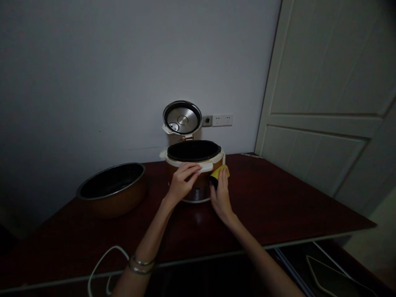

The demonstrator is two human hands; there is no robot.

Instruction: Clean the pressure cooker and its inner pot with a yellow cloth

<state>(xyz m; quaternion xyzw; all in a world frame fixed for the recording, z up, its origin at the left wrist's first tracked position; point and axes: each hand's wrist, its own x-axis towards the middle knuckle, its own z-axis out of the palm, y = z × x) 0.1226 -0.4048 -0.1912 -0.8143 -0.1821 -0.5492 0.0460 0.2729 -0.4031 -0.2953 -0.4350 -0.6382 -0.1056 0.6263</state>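
A brown and cream rice cooker (198, 187) stands on the dark red table (278, 198) with its lid (182, 118) swung up and open. My left hand (183, 181) lies on the cooker's front rim, fingers curled over the cream edge. My right hand (220, 194) presses a yellow sponge (220, 172) with a dark side against the cooker's right side. The cooker's dark inside shows from above.
The cooker's removed inner pot (113, 189) sits on the table to the left. A white cord (102, 264) hangs over the table's front edge. Wall sockets (218, 120) are behind the cooker. A white door (334, 103) stands at the right.
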